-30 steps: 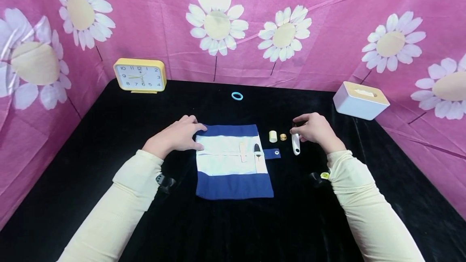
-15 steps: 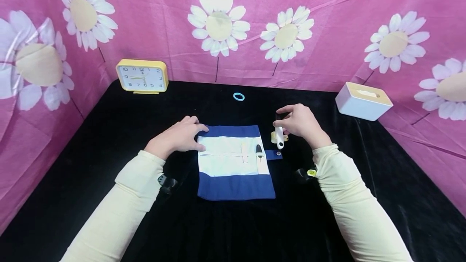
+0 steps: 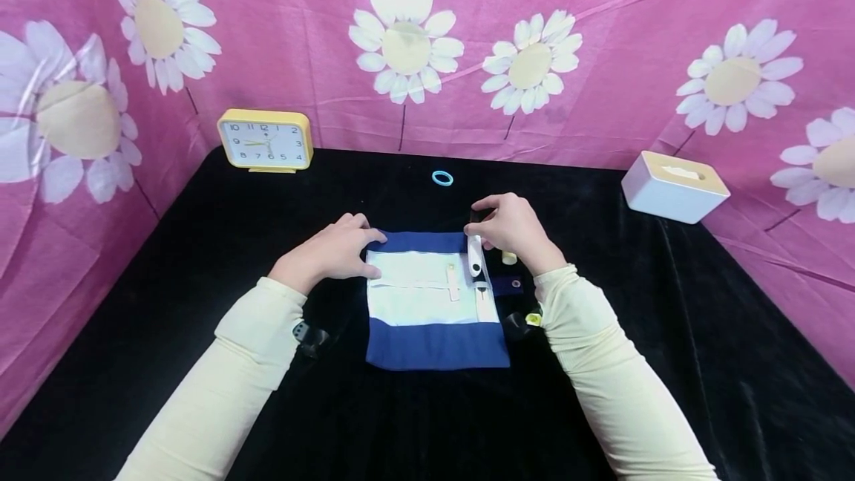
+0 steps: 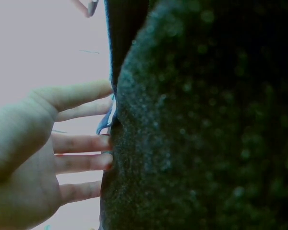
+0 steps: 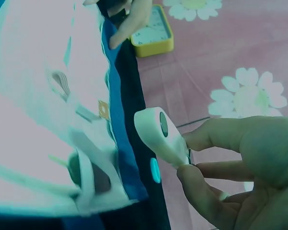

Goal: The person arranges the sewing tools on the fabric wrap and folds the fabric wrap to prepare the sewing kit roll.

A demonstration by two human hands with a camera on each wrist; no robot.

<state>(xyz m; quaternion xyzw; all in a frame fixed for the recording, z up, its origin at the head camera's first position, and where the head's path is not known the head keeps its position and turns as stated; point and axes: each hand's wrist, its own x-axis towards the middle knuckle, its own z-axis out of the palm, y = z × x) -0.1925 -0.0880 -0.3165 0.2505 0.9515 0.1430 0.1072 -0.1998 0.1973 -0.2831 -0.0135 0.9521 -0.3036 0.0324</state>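
Note:
A blue and white fabric tool roll (image 3: 437, 347) lies unrolled on the black cloth. My left hand (image 3: 330, 249) rests at its upper left edge, thumb over the fabric; the fingers look straight in the left wrist view. Between thumb and fingertips, my right hand (image 3: 517, 232) pinches a small tool with a white handle (image 5: 156, 134), a hole at the handle's end. The tool's dark upper part is mostly hidden by the fingers. It hangs above the roll's right side, over a dark-handled pointed tool (image 3: 482, 292) in a loop. A slim pale piece (image 3: 452, 284) sits left of that.
A cream cylinder (image 3: 509, 258) stands right of the roll, partly behind my right hand. The roll's snap strap (image 3: 509, 286) sticks out to the right. Farther back are a light blue ring (image 3: 442, 178), a yellow clock (image 3: 266, 141) and a tissue box (image 3: 675, 185).
My right hand has carried the white-handled tool leftward, from beyond the small cylinders to above the roll's right side. The left hand has stayed on the roll's edge.

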